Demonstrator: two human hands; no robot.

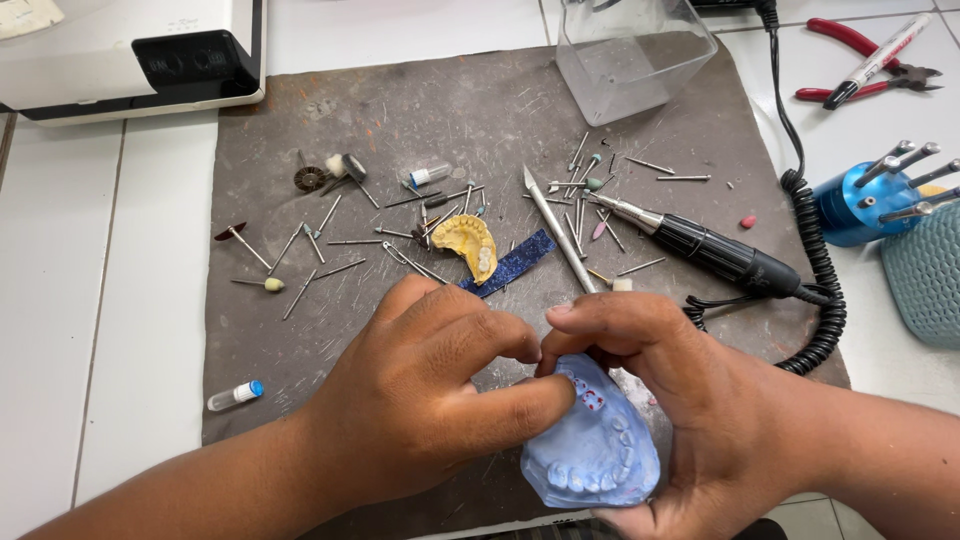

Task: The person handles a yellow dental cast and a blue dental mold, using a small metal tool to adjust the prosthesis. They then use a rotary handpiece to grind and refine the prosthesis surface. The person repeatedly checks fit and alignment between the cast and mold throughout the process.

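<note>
Both hands grip blue dental cast, seemingly pinching it.

Both hands, left hand and right hand, gripping blue dental cast; yellow dental piece just beyond fingertips.

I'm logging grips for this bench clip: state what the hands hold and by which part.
Both hold the blue dental cast. The right hand cradles its side and underside; the left hand pinches its upper edge with thumb and forefinger.

Two small clear vials, blue-capped, on mat.
</note>
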